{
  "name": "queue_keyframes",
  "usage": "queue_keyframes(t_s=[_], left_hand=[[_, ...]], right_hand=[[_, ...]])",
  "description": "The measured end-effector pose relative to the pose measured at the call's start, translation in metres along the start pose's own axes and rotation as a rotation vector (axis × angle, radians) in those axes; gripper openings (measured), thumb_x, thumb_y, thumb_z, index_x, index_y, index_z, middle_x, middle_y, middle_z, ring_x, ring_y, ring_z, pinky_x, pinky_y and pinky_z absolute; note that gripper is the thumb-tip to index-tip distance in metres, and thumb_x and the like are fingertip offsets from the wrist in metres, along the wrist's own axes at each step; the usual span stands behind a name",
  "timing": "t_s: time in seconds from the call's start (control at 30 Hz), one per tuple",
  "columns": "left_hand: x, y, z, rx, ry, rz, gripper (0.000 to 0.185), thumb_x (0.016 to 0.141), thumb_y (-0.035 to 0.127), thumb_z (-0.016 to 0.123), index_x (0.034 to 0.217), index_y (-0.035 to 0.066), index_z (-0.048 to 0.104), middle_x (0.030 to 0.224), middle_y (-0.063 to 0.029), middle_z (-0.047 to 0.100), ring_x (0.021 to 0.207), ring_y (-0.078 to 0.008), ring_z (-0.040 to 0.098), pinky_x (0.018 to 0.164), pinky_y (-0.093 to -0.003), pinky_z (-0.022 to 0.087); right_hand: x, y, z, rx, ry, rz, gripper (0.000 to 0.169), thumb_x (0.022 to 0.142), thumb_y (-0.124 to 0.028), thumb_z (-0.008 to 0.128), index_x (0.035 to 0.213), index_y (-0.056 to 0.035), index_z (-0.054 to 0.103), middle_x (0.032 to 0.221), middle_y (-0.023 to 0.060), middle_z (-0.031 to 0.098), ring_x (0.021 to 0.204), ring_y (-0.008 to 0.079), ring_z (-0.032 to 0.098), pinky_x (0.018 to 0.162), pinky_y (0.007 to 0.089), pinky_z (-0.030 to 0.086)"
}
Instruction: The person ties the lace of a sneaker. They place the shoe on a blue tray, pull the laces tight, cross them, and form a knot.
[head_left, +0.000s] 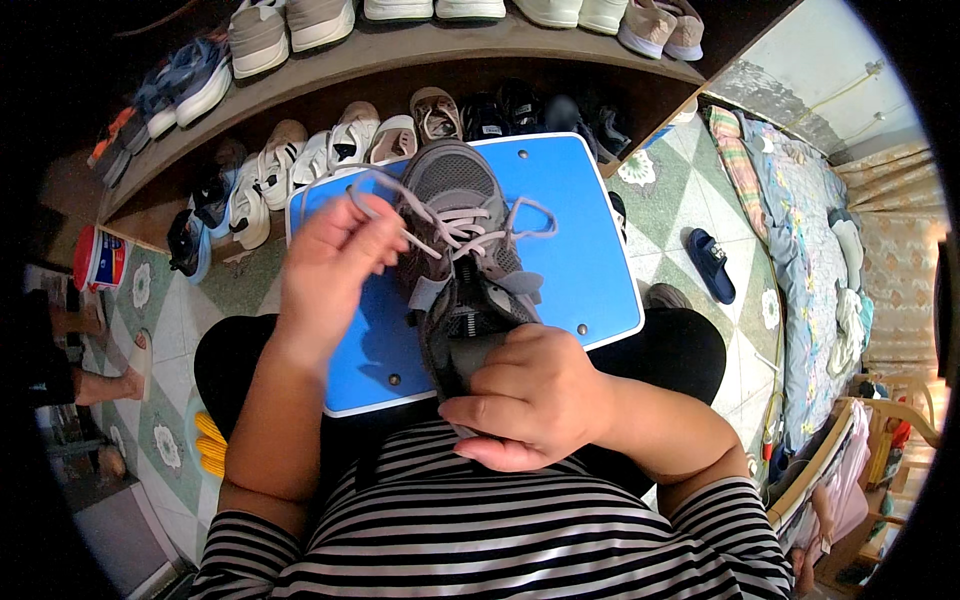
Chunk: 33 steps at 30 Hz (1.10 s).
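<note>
A grey sneaker (456, 176) rests on a blue board with a white rim (583, 300), its toe pointing away from me. Pinched in the fingers of my left hand (337, 251), a pale shoelace (382, 180) is pulled out to the left of the shoe. That hand is slightly blurred. My right hand (529, 397) grips the heel end of the sneaker by its collar. On the shoe's right side a loop of lace (534, 217) lies over the board. Crossed laces run over the tongue, and the shoe's opening faces me.
A shoe rack (420, 56) with several pairs of shoes stands ahead. A red-and-white bucket (97, 257) is at the left, near another person's feet (135, 367). One dark blue slipper (711, 264) lies on the tiled floor, beside a bed (806, 300). A wooden chair (825, 450) stands lower right.
</note>
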<state>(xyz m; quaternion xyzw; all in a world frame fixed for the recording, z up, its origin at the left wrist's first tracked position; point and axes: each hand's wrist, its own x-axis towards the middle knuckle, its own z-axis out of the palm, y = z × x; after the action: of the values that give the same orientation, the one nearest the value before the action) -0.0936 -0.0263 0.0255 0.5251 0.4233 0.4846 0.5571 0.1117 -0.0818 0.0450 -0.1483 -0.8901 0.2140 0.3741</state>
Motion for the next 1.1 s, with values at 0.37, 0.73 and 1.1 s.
queue_keyframes(t_s=[0.37,0.73,1.1], left_hand=[[-0.003,0.002,0.007,0.199,0.029,0.07,0.01,0.083,0.008,0.059,0.093,0.006,0.057,0.077,-0.0007,0.057,0.069,-0.0067,0.052,0.062,-0.019,0.041],[-0.002,0.0,0.006,0.227,-0.016,0.103,0.01,0.085,0.014,0.057,0.091,0.006,0.057,0.076,-0.0004,0.056,0.065,-0.007,0.05,0.061,-0.0199,0.041],[-0.004,-0.001,0.009,0.29,-0.114,0.149,0.008,0.087,0.012,0.053,0.09,0.006,0.056,0.077,-0.001,0.054,0.067,-0.0073,0.049,0.059,-0.0201,0.039]], right_hand=[[0.0,-0.001,0.0,-0.011,-0.007,0.007,0.017,0.072,-0.025,0.065,0.078,-0.009,0.063,0.056,-0.0006,0.046,0.045,0.0168,0.047,0.042,0.0285,0.033],[0.0,0.0,0.001,0.002,0.012,-0.001,0.017,0.072,-0.024,0.065,0.078,-0.0085,0.063,0.055,-0.0004,0.046,0.045,0.0171,0.047,0.041,0.0291,0.033],[0.001,-0.001,0.0,-0.009,-0.004,-0.009,0.017,0.073,-0.024,0.063,0.078,-0.0086,0.063,0.056,-0.0008,0.046,0.045,0.017,0.047,0.041,0.0288,0.033]])
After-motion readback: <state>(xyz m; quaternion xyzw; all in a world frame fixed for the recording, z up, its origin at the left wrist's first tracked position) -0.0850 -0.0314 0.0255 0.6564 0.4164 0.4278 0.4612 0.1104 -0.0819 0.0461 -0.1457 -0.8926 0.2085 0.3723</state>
